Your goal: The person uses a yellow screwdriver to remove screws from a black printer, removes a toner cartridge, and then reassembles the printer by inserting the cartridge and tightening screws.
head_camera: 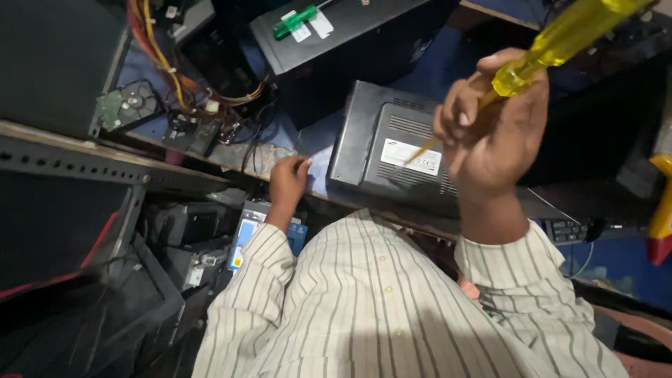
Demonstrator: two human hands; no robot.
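Yellow screwdriver [560,42] clamped in raised right hand [493,129] fingers; left hand [287,180] curled on bench edge.

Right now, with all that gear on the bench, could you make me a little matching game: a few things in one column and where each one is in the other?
Things:
1. yellow screwdriver
2. green screwdriver
3. hard drive
4. left hand

Places:
A. lying on top of a black computer case
B. resting on the bench edge
C. held up in the right hand
D. beside the tangle of coloured wires

Pairs: 1-C, 2-A, 3-D, 4-B
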